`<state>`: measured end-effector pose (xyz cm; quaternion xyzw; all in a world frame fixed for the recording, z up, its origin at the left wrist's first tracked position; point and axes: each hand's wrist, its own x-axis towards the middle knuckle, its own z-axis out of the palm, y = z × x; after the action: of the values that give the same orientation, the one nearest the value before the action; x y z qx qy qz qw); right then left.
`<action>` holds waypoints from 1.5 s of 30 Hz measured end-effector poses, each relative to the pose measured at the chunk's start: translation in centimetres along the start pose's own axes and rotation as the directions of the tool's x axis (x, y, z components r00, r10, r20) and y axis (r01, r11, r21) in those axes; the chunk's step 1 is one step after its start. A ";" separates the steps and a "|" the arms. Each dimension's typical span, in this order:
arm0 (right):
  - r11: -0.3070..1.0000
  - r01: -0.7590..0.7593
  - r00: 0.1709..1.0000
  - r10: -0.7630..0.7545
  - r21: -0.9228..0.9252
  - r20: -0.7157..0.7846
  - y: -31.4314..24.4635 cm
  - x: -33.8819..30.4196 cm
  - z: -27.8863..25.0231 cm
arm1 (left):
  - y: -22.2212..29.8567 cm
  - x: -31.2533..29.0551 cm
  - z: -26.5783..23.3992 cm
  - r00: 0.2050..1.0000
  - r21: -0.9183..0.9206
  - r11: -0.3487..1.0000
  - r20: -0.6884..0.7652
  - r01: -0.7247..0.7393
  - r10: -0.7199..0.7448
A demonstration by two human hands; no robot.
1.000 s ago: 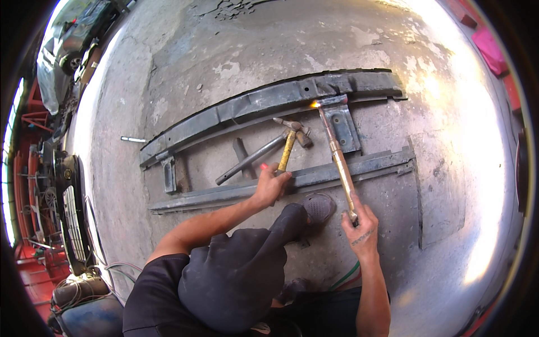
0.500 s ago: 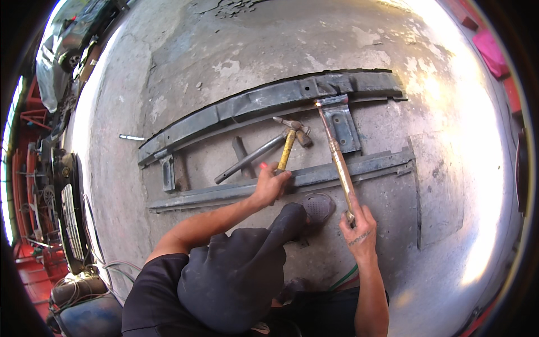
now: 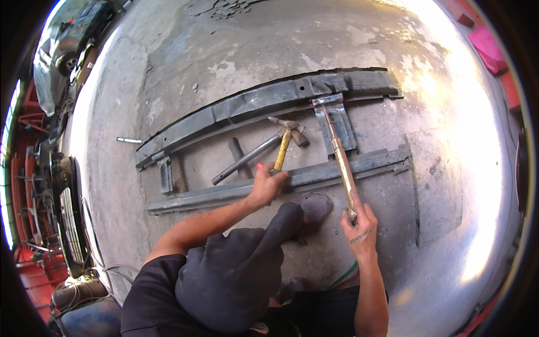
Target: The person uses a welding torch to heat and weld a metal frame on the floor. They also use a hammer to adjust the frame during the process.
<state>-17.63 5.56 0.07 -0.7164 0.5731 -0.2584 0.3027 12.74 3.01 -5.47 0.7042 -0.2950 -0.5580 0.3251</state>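
My right hand [image 3: 361, 227] is closed round the rear of a brass gas torch [image 3: 342, 160]. The torch slants up over the lower rail, its tip just over a metal bracket [image 3: 341, 128]. A small pinkish glow shows at the bracket's top, where it meets a long dark curved beam [image 3: 230, 109]. In my left hand [image 3: 268, 185] is the lower handle of a hammer [image 3: 284, 147] with a yellow grip, its head pointing away from me. My left wrist is close to the straight lower rail [image 3: 224, 195].
Beneath the hammer's head lies another hammer with a grey tubular handle [image 3: 244, 160], crossing a dark metal bar [image 3: 238, 151]. A shoe [image 3: 316, 208] is close to the lower rail. Hoses [image 3: 345, 275] run near my right forearm. Car parts [image 3: 70, 224] and a blue tank [image 3: 92, 320] stand at left.
The torch tip has shifted from the joint at the bracket's upper left corner to slightly lower and right, over the bracket. My left hand keeps its hold on the hammer.
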 end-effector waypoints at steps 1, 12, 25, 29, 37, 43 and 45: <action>1.000 -0.001 1.000 0.001 0.003 -0.002 0.0 0.0 0.0 | 0.0 0.0 0.0 1.000 -0.004 1.000 -0.001 -0.001 0.001; 0.999 -0.020 1.000 0.020 0.048 0.003 0.2 -0.2 -0.1 | -1.1 0.6 0.2 0.999 -0.052 0.998 -0.006 -0.032 0.032; 0.994 -0.049 0.998 0.052 0.093 -0.040 1.2 0.0 -0.3 | -0.1 0.1 0.3 0.999 0.009 0.999 -0.017 -0.040 0.040; 0.993 -0.051 0.998 0.054 0.103 -0.028 1.3 0.0 -0.3 | 0.0 0.0 0.5 0.999 -0.005 0.999 -0.020 -0.047 0.047; 0.991 -0.066 0.998 0.066 0.112 0.010 0.9 0.1 -0.2 | -0.4 0.3 0.3 0.999 -0.003 0.999 -0.006 -0.040 0.040; 0.988 -0.071 0.997 0.075 0.140 -0.026 1.3 0.1 -0.3 | -0.4 0.4 0.3 0.999 0.000 0.999 -0.005 -0.049 0.049; 0.982 -0.083 0.995 0.090 0.168 -0.039 1.5 0.1 -0.3 | -0.5 0.4 0.3 0.999 0.018 0.999 -0.012 -0.045 0.045</action>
<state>-18.81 5.18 -0.88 -0.6568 0.5870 -0.3085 0.3589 12.59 2.95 -6.11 0.7036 -0.3139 -0.5436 0.3331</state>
